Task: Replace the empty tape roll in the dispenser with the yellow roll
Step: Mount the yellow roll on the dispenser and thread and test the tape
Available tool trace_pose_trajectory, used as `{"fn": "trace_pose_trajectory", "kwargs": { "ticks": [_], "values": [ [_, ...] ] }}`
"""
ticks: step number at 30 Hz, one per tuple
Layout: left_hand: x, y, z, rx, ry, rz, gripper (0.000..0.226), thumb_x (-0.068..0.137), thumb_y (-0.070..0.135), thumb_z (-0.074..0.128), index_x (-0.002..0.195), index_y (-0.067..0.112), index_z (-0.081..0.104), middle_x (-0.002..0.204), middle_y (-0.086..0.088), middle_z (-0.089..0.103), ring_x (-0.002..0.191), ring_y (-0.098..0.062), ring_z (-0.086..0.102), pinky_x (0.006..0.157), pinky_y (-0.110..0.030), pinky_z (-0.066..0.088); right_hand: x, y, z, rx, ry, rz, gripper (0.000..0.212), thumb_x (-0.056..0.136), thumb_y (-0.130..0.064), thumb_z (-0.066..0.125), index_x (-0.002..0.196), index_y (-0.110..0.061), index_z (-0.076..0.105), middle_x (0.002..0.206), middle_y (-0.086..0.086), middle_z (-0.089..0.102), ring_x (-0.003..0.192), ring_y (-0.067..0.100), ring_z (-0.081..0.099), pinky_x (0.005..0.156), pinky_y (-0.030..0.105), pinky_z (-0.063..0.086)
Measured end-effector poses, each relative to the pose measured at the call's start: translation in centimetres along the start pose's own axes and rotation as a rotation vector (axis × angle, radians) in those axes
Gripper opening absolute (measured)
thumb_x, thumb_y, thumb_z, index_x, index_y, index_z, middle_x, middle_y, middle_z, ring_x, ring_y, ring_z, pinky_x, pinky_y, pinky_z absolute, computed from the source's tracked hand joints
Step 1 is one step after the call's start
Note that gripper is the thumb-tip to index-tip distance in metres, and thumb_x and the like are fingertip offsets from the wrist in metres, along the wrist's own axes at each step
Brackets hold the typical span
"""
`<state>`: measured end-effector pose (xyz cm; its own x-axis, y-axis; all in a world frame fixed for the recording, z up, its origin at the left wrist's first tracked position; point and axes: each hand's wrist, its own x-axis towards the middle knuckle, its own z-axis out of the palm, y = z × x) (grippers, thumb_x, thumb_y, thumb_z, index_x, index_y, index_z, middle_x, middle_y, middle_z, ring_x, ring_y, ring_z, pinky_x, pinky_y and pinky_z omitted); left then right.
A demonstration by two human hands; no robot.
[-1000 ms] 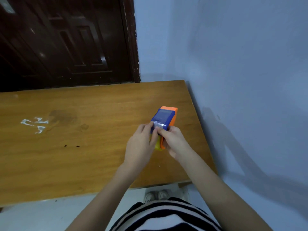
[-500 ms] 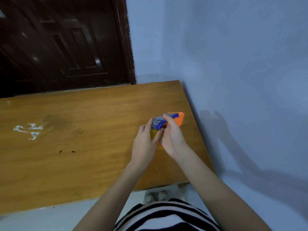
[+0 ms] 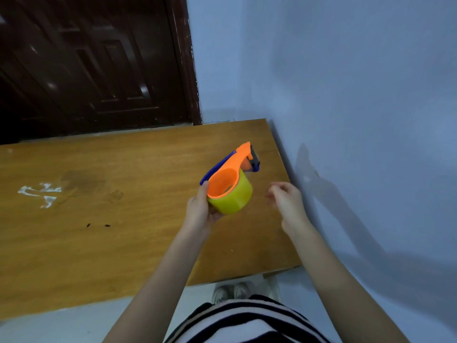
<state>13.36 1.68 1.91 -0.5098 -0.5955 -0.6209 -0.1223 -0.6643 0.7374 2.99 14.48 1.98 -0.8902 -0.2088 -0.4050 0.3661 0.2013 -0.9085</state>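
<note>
A big wooden table [image 3: 123,231] fills the room's corner, pushed up against the blue wall [image 3: 346,95], with a dark door [image 3: 86,58] behind it. There are white smears [image 3: 40,194] on the table top, far off to the left.

A person stands at the near edge. The left hand [image 3: 199,211] holds the orange dispenser [image 3: 232,174] up above the table, thumb on its side and fingers curled under it. I think it is tipped this way so the person can look at the side and check the roll. The yellow roll [image 3: 232,199] sits on the dispenser's round middle — it looks like it is already in place. I can't see any empty roll.

The right hand [image 3: 288,196] floats just beside the dispenser, not touching it. Its fingers are loosely bent and hold nothing. It is a bit blurry.

A moment ago both hands were on the dispenser, close together, working at its blue part. Now the right hand has let go and pulled away — and the dispenser has turned, so its orange side and the yellow roll show.
</note>
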Motion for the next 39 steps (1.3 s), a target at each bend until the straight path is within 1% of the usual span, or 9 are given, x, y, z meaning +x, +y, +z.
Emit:
{"fn": "trace_pose_trajectory", "kwargs": {
  "ticks": [3, 6, 11, 16, 22, 28, 34, 36, 39],
  "values": [
    [-0.3, -0.3, 0.7, -0.175, -0.057, -0.165, 0.024, 0.097, 0.034, 0.047, 0.091, 0.012, 0.054, 0.080, -0.009, 0.060, 0.068, -0.021, 0.060, 0.043, -0.027, 0.055, 0.2, 1.9, 0.7, 0.028, -0.235, 0.145, 0.021, 0.096, -0.009, 0.047, 0.111, -0.001, 0.060, 0.103, 0.015, 0.065, 0.095, 0.025, 0.064, 0.075, 0.029, 0.052],
    [-0.3, -0.8, 1.1, -0.278, -0.144, -0.281, 0.030, 0.097, 0.033, 0.046, 0.092, 0.006, 0.058, 0.070, -0.012, 0.066, 0.053, -0.019, 0.066, 0.043, -0.024, 0.055, -0.5, 2.1, 2.1, 0.114, -0.389, 0.126, 0.020, 0.096, -0.015, 0.048, 0.099, -0.010, 0.067, 0.104, 0.012, 0.067, 0.099, 0.022, 0.065, 0.077, 0.029, 0.053],
    [-0.8, -1.8, 1.5, -0.435, -0.245, -0.410, 0.031, 0.097, 0.027, 0.048, 0.094, -0.001, 0.061, 0.069, -0.017, 0.070, 0.051, -0.022, 0.069, 0.042, -0.028, 0.056, -0.6, 1.9, 3.2, 0.117, -0.410, 0.126, 0.011, 0.094, -0.011, 0.051, 0.096, -0.013, 0.062, 0.081, 0.003, 0.063, 0.074, 0.013, 0.058, 0.065, 0.024, 0.048],
    [-1.3, -2.0, 1.5, -0.522, -0.282, -0.486, 0.035, 0.096, 0.029, 0.048, 0.099, -0.004, 0.060, 0.090, -0.018, 0.062, 0.048, -0.023, 0.068, 0.040, -0.027, 0.055, 0.0, 2.2, 3.3, 0.095, -0.380, 0.118, 0.008, 0.094, -0.014, 0.054, 0.092, -0.014, 0.061, 0.077, 0.001, 0.062, 0.070, 0.013, 0.057, 0.066, 0.025, 0.048],
    [-2.2, -1.9, 1.6, -0.264, -0.319, -0.487, 0.045, 0.096, 0.041, 0.039, 0.085, 0.006, 0.063, 0.065, -0.011, 0.069, 0.049, -0.017, 0.069, 0.047, -0.024, 0.056, 0.3, 1.9, 3.2, 0.046, -0.349, 0.058, 0.011, 0.093, -0.018, 0.057, 0.085, -0.013, 0.061, 0.072, 0.002, 0.060, 0.059, 0.006, 0.058, 0.054, 0.017, 0.044],
    [-2.7, -1.8, 1.8, -0.025, -0.299, -0.499, 0.045, 0.094, 0.050, 0.037, 0.094, 0.012, 0.062, 0.085, -0.010, 0.058, 0.073, -0.019, 0.057, 0.067, -0.029, 0.049, 0.4, 2.3, 3.0, 0.017, -0.341, 0.029, 0.011, 0.093, -0.018, 0.056, 0.092, -0.009, 0.063, 0.082, 0.011, 0.063, 0.073, 0.019, 0.059, 0.064, 0.028, 0.047],
    [-1.4, -2.2, 0.6, 0.517, 0.002, -0.099, 0.044, 0.097, 0.039, 0.044, 0.130, 0.009, 0.045, 0.124, -0.010, 0.049, 0.090, -0.021, 0.059, 0.078, -0.034, 0.048, 0.8, 3.0, 2.5, -0.051, -0.345, 0.012, 0.013, 0.094, -0.019, 0.055, 0.093, -0.011, 0.066, 0.080, 0.005, 0.066, 0.073, 0.015, 0.060, 0.066, 0.027, 0.047],
    [-0.6, -2.0, 0.0, 0.583, -0.047, -0.007, 0.045, 0.096, 0.032, 0.049, 0.131, 0.002, 0.051, 0.114, -0.012, 0.058, 0.091, -0.020, 0.059, 0.078, -0.031, 0.048, 1.2, 2.9, 2.1, -0.081, -0.405, 0.043, 0.013, 0.095, -0.019, 0.055, 0.096, -0.012, 0.065, 0.086, 0.008, 0.068, 0.078, 0.020, 0.063, 0.069, 0.030, 0.051],
    [0.0, -1.6, -0.1, 0.604, -0.135, 0.027, 0.031, 0.094, 0.018, 0.055, 0.119, 0.003, 0.062, 0.098, -0.014, 0.068, 0.085, -0.019, 0.063, 0.080, -0.032, 0.053, 1.2, 2.7, 1.6, -0.125, -0.504, 0.071, 0.011, 0.096, -0.018, 0.054, 0.095, -0.013, 0.064, 0.081, 0.003, 0.068, 0.073, 0.015, 0.065, 0.053, 0.023, 0.056]
  ]
}}
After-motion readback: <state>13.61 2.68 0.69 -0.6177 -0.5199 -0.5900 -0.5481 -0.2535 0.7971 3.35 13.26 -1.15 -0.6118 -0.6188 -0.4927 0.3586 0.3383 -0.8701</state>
